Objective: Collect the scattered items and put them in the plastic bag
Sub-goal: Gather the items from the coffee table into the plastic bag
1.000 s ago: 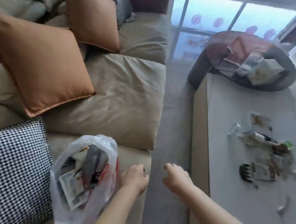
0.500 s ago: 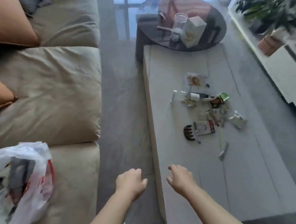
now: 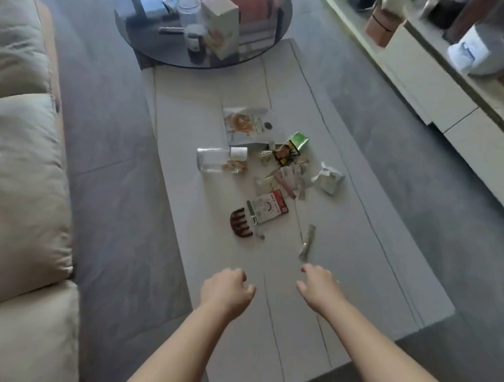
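left hand (image 3: 227,289) loosely curled, holds nothing, over long white low table (image 3: 386,287) | right hand (image 3: 317,286) same, just short of thin grey stick wrapper (image 3: 307,243) | beyond: dark brown hair claw (image 3: 240,226), red-white card packet (image 3: 269,206), clear bottle lying down (image 3: 217,158), snack wrappers (image 3: 288,151) | plastic bag not in view
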`<state>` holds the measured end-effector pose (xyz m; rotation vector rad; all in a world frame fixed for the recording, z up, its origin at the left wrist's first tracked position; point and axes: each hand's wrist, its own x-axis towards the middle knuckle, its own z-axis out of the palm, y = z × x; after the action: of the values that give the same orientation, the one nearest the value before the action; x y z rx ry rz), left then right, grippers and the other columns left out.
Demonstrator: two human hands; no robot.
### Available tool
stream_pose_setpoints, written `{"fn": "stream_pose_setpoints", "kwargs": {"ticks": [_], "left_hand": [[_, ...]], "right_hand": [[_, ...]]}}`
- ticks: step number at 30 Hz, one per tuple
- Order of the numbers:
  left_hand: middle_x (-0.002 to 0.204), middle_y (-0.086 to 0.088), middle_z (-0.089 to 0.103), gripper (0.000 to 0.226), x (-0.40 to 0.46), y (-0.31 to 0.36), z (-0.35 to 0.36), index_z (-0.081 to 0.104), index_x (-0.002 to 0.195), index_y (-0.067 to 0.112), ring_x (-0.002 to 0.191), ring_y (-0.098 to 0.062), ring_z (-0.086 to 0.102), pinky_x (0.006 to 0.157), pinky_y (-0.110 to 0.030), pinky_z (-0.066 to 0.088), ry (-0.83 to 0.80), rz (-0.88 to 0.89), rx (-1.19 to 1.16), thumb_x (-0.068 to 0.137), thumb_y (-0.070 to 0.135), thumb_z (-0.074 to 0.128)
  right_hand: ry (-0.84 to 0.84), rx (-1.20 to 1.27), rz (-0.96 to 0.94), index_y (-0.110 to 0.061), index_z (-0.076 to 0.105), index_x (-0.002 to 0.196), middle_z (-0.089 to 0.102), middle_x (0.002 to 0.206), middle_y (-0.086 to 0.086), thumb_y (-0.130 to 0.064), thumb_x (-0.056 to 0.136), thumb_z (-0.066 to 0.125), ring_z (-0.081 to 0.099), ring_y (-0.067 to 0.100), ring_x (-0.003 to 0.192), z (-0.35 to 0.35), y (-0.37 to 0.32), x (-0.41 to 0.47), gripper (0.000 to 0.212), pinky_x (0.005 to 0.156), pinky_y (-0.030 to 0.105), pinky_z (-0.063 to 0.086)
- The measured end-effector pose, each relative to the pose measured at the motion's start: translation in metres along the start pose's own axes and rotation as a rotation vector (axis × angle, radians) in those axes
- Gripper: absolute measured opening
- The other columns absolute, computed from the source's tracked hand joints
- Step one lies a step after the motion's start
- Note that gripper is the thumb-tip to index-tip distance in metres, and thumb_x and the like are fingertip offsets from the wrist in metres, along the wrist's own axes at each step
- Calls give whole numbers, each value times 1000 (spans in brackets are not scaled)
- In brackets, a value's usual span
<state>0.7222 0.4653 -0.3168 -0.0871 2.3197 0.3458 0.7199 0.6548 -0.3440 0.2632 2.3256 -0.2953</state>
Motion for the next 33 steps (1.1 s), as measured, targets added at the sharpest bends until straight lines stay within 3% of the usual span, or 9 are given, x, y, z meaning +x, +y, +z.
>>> {"fn": "stream_pose_setpoints", "kwargs": {"ticks": [11,18,23,26,33], "left_hand": [[131,-5,52,45,99,19,-5,49,130,18,120,-25,52,96,-38,46,8,11,120,93,44,46],[122,-3,59,43,191,25,-1,42,124,16,111,-25,58,84,-36,50,-19,-99,-148,91,39,56],[116,-5,61,45,237,26,16,38,124,14,102,-26,62,83,-37,52,-15,-171,-193,90,34,59],[113,-6,60,43,248,29,23,35,122,10,102,-27,61,75,-31,43,34,-217,-205,91,31,56],[111,-2,64,31,266,27,31,49,114,17,104,-25,62,73,-28,38,60,-283,-213,91,37,55]], "right_hand": [[-9,187,96,-14,50,126,54,128,13,-34,93,51,49,33,123,7,23,71,39,100,39,43],[16,287,204,-14,52,119,55,122,14,-31,91,54,53,35,116,30,23,132,33,93,39,46],[76,322,292,-11,42,130,50,130,15,-33,91,56,50,37,121,40,18,171,47,95,41,44],[130,326,331,-8,38,131,46,133,16,-31,90,59,46,35,124,44,14,187,51,95,41,44],[220,283,477,-6,38,121,51,129,17,-25,92,57,52,33,120,44,5,206,39,88,41,47]]}}
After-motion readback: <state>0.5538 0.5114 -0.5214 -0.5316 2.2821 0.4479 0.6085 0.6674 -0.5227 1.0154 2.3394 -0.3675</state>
